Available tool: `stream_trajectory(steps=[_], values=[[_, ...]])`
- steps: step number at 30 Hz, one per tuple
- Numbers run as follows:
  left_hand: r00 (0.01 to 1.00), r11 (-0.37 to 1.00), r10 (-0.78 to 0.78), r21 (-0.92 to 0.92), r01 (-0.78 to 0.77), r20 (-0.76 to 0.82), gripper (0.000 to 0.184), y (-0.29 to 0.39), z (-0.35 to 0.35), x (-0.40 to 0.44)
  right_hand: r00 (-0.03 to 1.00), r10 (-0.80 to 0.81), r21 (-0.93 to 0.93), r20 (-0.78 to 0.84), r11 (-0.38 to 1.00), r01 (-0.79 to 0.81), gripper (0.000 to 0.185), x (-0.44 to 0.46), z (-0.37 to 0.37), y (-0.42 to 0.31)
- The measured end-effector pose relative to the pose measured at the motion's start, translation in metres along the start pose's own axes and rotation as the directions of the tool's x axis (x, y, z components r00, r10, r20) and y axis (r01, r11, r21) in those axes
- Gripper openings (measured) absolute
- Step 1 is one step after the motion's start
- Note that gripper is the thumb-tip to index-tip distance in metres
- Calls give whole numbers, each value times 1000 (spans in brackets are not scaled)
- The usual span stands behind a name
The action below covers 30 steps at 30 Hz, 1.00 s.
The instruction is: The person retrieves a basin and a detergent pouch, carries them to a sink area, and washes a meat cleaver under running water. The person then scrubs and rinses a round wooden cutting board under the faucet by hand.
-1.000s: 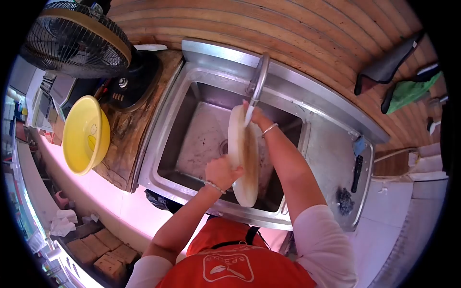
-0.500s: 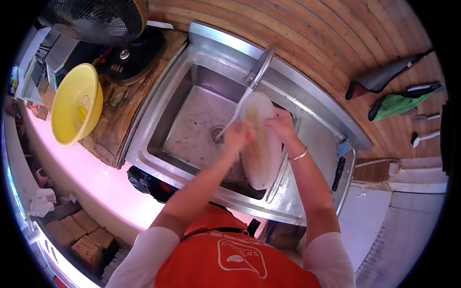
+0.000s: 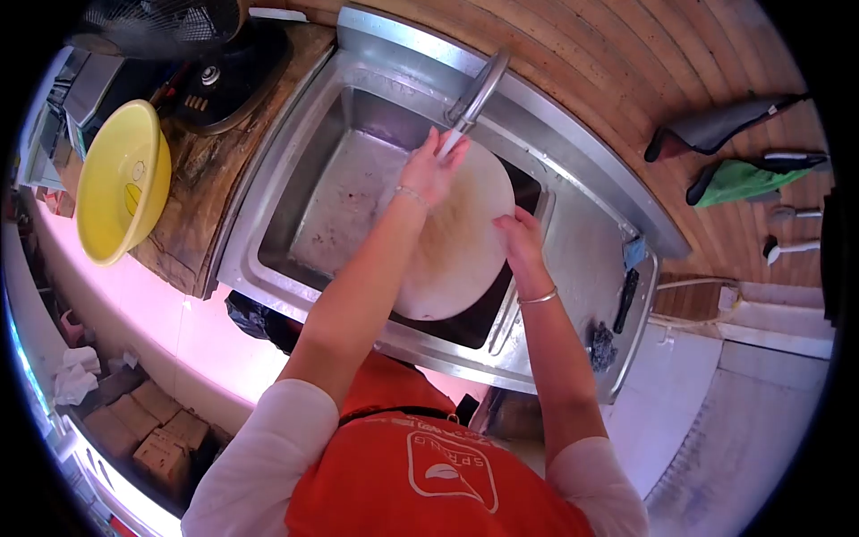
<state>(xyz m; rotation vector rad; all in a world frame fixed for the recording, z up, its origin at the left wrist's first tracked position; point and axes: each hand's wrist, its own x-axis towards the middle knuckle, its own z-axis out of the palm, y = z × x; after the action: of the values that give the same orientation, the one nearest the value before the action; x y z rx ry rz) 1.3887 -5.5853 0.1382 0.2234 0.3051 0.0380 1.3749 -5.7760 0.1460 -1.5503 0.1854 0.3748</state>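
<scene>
A large round white cutting board [image 3: 465, 242], stained brown across its middle, lies tilted over the steel sink basin [image 3: 344, 192]. My right hand [image 3: 521, 234] grips its right edge, thumb on the upper face and the other fingers mostly hidden. My left hand [image 3: 431, 170] is over the board's upper left part, its fingers closed around a white tube [image 3: 451, 143] that comes from the end of the faucet [image 3: 483, 89]. The tube's lower end is hidden by this hand. Any water on the board is hard to make out.
A yellow basin [image 3: 94, 201] and a fan [image 3: 215, 80] stand on the wooden counter [image 3: 192, 224] to the left. On the right drainboard [image 3: 573, 268] are a dark scrubber [image 3: 601, 347] and a black-handled tool [image 3: 628, 300]. Cloths, one a green cloth [image 3: 738, 186], hang on the wall.
The board has turned from a steep, edge-on tilt to show its broad face. My left hand has moved up from the board to the white tube. My right hand still grips the edge.
</scene>
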Motion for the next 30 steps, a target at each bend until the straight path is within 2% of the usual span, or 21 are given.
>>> stream_trajectory(steps=[1, 4, 6, 7, 8, 9, 10, 12, 13, 14, 15, 16, 17, 18, 20, 22, 23, 24, 26, 29, 30], values=[[999, 999, -42, -9, 42, -1, 32, 0, 4, 0, 1000, 7, 53, -28, 999, -5, 24, 1, 1, 5], [989, 984, -86, 146, 103, -122, 30, -3, 8, -22, 995, 42, 207, -85, 978, -24, 24, 4, 1, 24], [984, 816, 30, 565, -126, 177, 28, -32, -6, -59, 993, 75, 312, -89, 949, -44, 24, -1, 2, 33], [923, 209, -53, 908, -364, 382, 31, -51, -4, -74, 980, 142, 287, -141, 953, -97, 23, 2, -3, 46], [851, -478, -259, 704, -525, 457, 36, -66, -3, -91, 959, 207, 263, -194, 953, -152, 22, 9, -13, 62], [827, -481, -148, 691, -539, 542, 41, -75, -9, -121, 931, 266, 241, -250, 948, -207, 21, 12, -18, 73], [785, -485, -35, 676, -554, 618, 48, -76, -15, -141, 933, 278, 331, -227, 923, -195, 21, 9, -15, 77], [827, -481, -136, 694, -536, 545, 52, -59, -53, -141, 937, 296, 499, -184, 850, -170, 20, 3, -12, 84], [845, -478, -184, 705, -524, 503, 54, -46, -75, -142, 933, 293, 513, -208, 845, -151, 21, 6, -15, 97], [935, -462, -239, 816, -348, 263, 57, -22, -91, -140, 916, 322, 540, -238, 828, -151, 16, 3, -12, 95], [908, -458, -244, 785, -417, 340, 58, -4, -156, -128, 899, 349, 571, -263, 808, -146, 12, -2, -4, 90], [982, -621, -120, 760, -190, 147, 56, 19, -166, -128, 876, 382, 603, -293, 785, -140, 10, -10, 1, 88], [983, -698, -137, 716, -6, -124, 56, 47, -180, -121, 888, 363, 616, -282, 778, -123, 11, -21, 0, 89], [915, -769, -120, 619, 160, -385, 56, 66, -191, -109, 902, 340, 627, -267, 772, -106, 11, -30, -1, 89], [993, -917, 87, 382, 112, -83, 49, 74, -200, -94, 927, 301, 624, -225, 775, -100, 12, -26, 3, 90], [987, -757, 65, 638, 143, -144, 41, 64, -192, -41, 936, 290, 580, -199, 805, -126, 15, -26, -3, 94], [951, -166, 78, 936, 310, -301, 35, 50, -164, -30, 937, 286, 600, -199, 792, -114, 17, -25, 0, 93], [906, 497, -18, 782, 375, -423, 29, 37, -129, -21, 927, 311, 628, -208, 769, -117, 19, -28, 4, 89], [847, 646, -313, 557, 522, -429, 19, 19, -86, 1, 906, 359, 685, -223, 719, -116, 22, -33, 15, 81], [811, 792, -425, 269, 548, -401, 15, -3, -65, 27, 894, 393, 738, -214, 664, -115, 28, -34, 16, 91], [839, 825, -406, 251, 507, -362, 16, -2, -62, 32, 888, 409, 750, -209, 650, -122, 28, -37, 17, 90]])
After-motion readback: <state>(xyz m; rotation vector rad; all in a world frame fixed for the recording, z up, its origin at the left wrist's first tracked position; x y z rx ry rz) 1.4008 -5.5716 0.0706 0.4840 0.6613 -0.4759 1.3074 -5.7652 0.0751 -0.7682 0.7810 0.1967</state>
